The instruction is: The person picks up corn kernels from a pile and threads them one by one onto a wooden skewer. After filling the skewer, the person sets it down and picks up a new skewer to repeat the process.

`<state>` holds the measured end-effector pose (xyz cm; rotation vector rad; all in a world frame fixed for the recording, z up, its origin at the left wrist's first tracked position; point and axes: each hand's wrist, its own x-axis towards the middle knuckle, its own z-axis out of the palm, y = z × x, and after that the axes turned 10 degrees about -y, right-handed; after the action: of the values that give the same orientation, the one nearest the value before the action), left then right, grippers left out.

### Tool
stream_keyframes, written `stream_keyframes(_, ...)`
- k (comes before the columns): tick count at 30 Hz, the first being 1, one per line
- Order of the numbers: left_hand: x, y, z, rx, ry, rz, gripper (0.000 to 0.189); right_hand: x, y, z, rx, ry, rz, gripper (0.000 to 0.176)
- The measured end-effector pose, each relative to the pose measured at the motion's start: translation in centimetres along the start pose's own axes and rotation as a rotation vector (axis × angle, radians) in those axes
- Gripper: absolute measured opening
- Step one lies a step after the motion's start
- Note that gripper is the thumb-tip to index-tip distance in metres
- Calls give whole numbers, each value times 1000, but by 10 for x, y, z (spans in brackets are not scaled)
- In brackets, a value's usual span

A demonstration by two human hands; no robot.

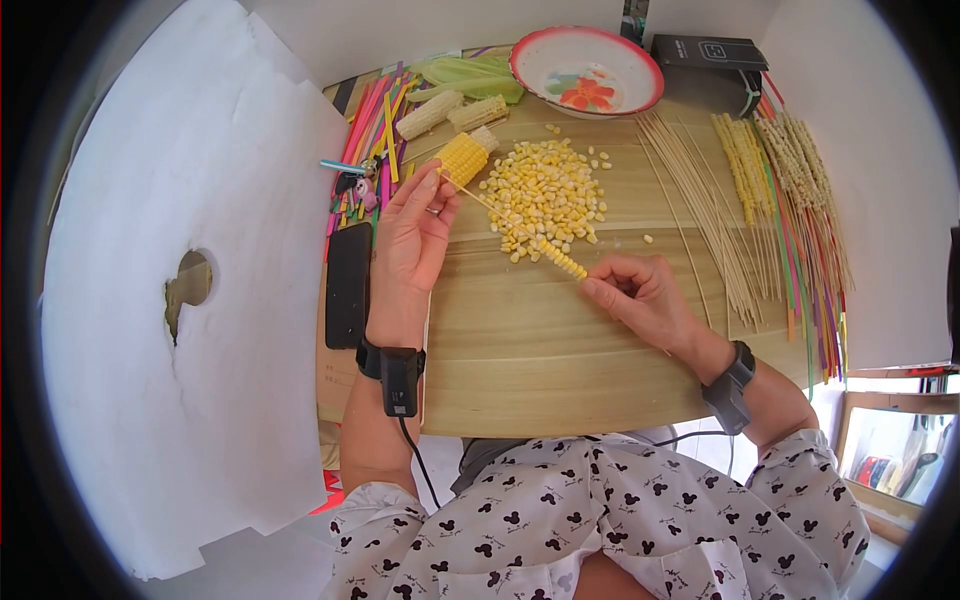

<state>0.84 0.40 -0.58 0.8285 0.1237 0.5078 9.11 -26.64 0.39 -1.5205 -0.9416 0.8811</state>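
Note:
A thin wooden skewer (pixel 472 194) runs slantwise between my two hands. Its upper left end is pinched in the fingertips of my left hand (pixel 413 220). Toward the other end, a row of threaded corn kernels (pixel 563 259) ends at the closed thumb and fingers of my right hand (pixel 641 295). Beneath the skewer lies a heap of loose yellow kernels (pixel 550 190). Just beyond my left fingertips is a partly stripped corn cob (pixel 463 158), its far end bare.
Bare cobs (pixel 430 115), green husk (pixel 470 75) and an enamel basin (pixel 585 60) stand at the back. Colored strips (pixel 370 125) and a black phone (pixel 348 285) lie left. Plain skewers (pixel 700 200) and kernel-threaded skewers (pixel 742 165) lie right, near a black box (pixel 708 50).

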Motion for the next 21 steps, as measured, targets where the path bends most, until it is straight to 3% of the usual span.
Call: stream_keyframes(21, 0, 0, -3, 1, -49, -33, 28, 2, 6, -3, -17, -12, 0, 16)
